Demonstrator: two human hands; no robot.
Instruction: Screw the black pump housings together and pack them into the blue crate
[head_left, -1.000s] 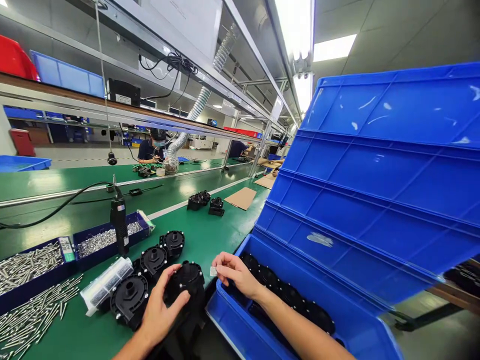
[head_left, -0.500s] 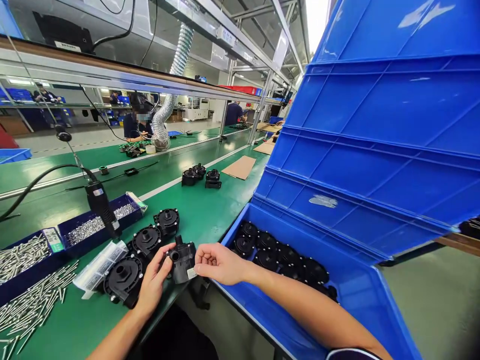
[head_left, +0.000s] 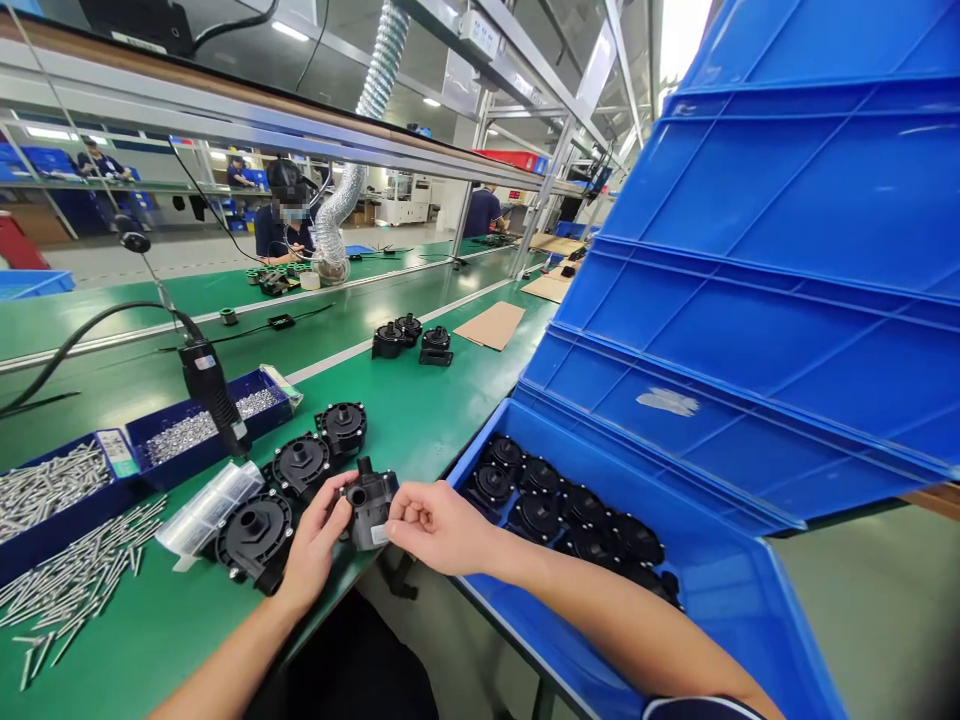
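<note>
My left hand grips a small black pump by its left side, thumb in front, near the table edge. A spout points up from the pump and a round port faces me. On its lower right side is a white label. My right hand is curled, with thumb and forefinger pinched at the label's right edge; the other fingers are folded in. Left of the held pump, several black pumps stand in a row on the green table, beside a clear plastic-wrapped roll.
A blue crate holding several pumps stands at right, with another blue crate tilted above it. Long screws lie loose near blue screw bins. An electric screwdriver hangs over them. Several pumps and cardboard are farther back.
The view has shifted slightly. The label on the pump shows more fully now, and my right fingertips sit at its right edge. My left hand keeps its hold.
</note>
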